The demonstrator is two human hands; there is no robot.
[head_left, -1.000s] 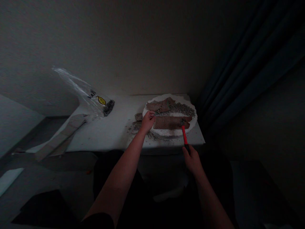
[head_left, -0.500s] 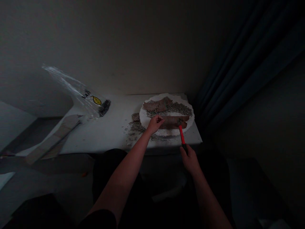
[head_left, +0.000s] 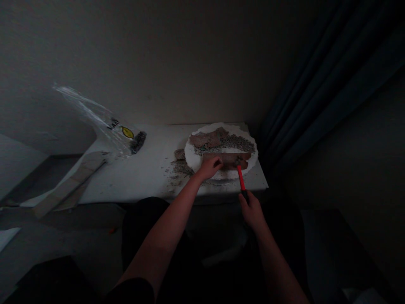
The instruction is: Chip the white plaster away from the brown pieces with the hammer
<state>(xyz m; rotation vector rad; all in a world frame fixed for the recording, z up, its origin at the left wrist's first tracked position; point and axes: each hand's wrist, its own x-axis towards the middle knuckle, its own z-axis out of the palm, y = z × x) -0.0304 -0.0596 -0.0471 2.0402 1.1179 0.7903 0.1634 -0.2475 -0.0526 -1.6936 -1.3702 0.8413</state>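
A hammer [head_left: 241,177] with a red and black handle is in my right hand [head_left: 252,211], fingers wrapped round the grip. Its head rests over the right end of a brown, rough-textured strip [head_left: 229,161]. On the strip's left part lies my left hand [head_left: 209,167], thumb and fingers curled together; what they pinch, if anything, is too dark to make out. The strip sits at the near side of a white scalloped tray [head_left: 190,159]. Behind it are grey stone-like bits [head_left: 237,142] and another crumpled brown piece [head_left: 207,138].
Loose grey crumbs [head_left: 180,168] and a brown lump [head_left: 179,154] lie left of the tray on the white table [head_left: 142,177]. A clear plastic bag [head_left: 122,133] with dark contents and flat cardboard pieces [head_left: 69,181] are farther left. A dark curtain [head_left: 303,84] hangs at right.
My left hand has shifted slightly right and nearer, further over the brown strip. The hammer and my right hand have stayed almost in place.
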